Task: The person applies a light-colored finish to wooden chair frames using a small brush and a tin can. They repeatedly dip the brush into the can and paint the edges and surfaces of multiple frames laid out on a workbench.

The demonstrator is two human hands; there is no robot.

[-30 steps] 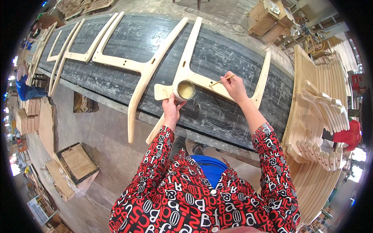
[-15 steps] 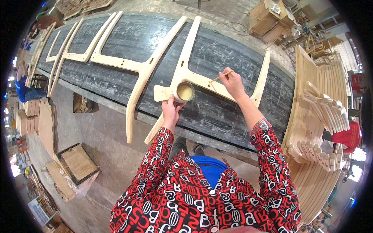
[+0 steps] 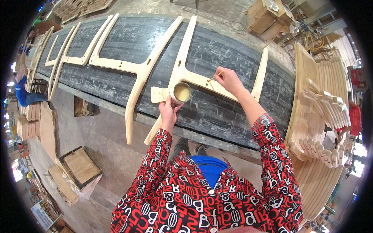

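Broadly, a long dark workbench [image 3: 233,112] with a scuffed, chalky top runs across the view, and several pale wooden chair-frame pieces lie flat on it in a row. The nearest frame piece [image 3: 186,73] lies directly ahead of the person, its long leg reaching past the bench's near edge; a second frame piece [image 3: 134,70] lies just to its left, with more beyond that. To the right, a tall stack of curved wooden parts [image 3: 322,116] stands beside the bench, and on the floor at the lower left sits a wooden crate [image 3: 79,167] among loose boards. The person's forearms, in red, black and white patterned sleeves, come up from the lower edge. The left hand [image 3: 168,112] is closed around the side of a small round can [image 3: 181,92] of yellowish glue, which rests on the nearest frame piece beside its flat paddle-shaped end. The right hand [image 3: 229,79] pinches a thin stick [image 3: 215,76], fingers closed on it, its tip touching the frame's crosspiece just right of the can.
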